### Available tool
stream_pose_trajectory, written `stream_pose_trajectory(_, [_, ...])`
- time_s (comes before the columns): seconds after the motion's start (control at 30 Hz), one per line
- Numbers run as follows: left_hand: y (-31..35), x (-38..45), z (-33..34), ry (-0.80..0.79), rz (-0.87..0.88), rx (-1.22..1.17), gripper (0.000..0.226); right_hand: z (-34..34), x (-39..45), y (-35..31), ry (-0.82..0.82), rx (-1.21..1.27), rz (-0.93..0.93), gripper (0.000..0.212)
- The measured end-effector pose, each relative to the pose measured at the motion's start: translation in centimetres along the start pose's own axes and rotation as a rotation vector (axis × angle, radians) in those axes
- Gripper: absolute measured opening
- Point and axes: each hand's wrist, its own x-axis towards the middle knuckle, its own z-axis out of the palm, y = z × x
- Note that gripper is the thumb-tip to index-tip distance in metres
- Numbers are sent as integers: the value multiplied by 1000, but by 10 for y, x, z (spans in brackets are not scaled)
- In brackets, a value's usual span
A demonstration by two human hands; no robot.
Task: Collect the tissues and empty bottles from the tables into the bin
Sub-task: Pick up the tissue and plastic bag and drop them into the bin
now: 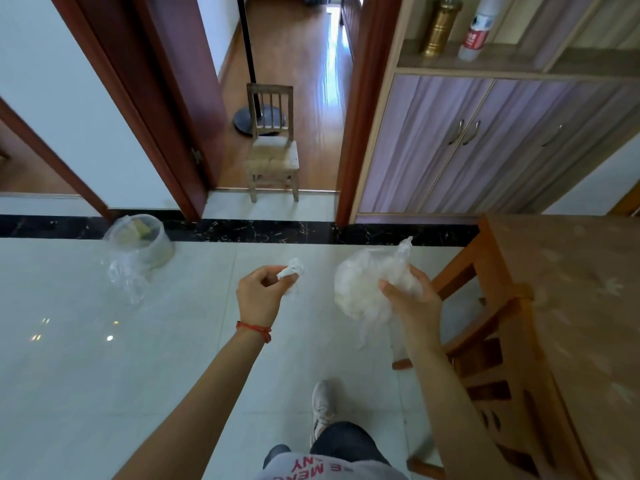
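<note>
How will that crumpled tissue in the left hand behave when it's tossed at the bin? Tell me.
The crumpled tissue is pinched by the left hand with fingertips alone, so it is probably very light. Its creased, bunched shape suggests it is soft and will squash rather than break. Being so light, it may drift or fall short of the bin, so dropping it from close above seems safer.

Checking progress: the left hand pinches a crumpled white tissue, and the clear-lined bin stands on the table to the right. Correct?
Not quite. The head view shows the left hand pinching the crumpled white tissue, but the clear-lined bin stands on the tiled floor to the left.
</note>
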Motion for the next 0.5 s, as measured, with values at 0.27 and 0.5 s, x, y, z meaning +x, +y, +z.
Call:
stream_pose_trajectory(0.27, [39, 101, 50, -5, 28, 5, 9, 28, 107, -39, 22, -8, -33, 44])
stream_pose_trajectory(0.5, [54, 209, 78, -56, 31, -1, 9, 79, 196, -50, 92, -16, -51, 41])
